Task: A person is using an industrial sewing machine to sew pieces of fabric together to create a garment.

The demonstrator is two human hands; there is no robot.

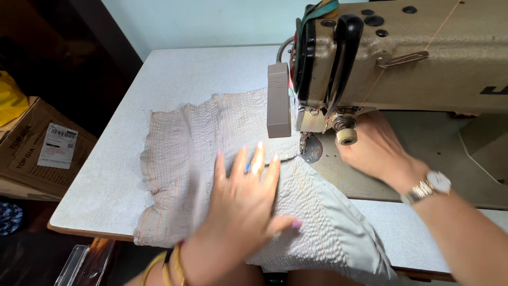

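Note:
A pale grey fabric piece (185,153) with many rows of orange stitching lies across the table and hangs over the near edge. My left hand (246,198) rests flat on it with fingers spread, just in front of the needle and presser foot (306,144). My right hand (378,148) lies on the machine bed to the right of the needle, under the arm of the beige sewing machine (423,53); its fingers are partly hidden, and it wears a wristwatch (428,188). Bangles sit on my left wrist.
The light speckled table (174,79) reaches back to a pale wall. A grey lamp block (279,100) hangs at the machine's left. A cardboard box (37,151) with a label sits on the floor to the left, beside something yellow (10,98).

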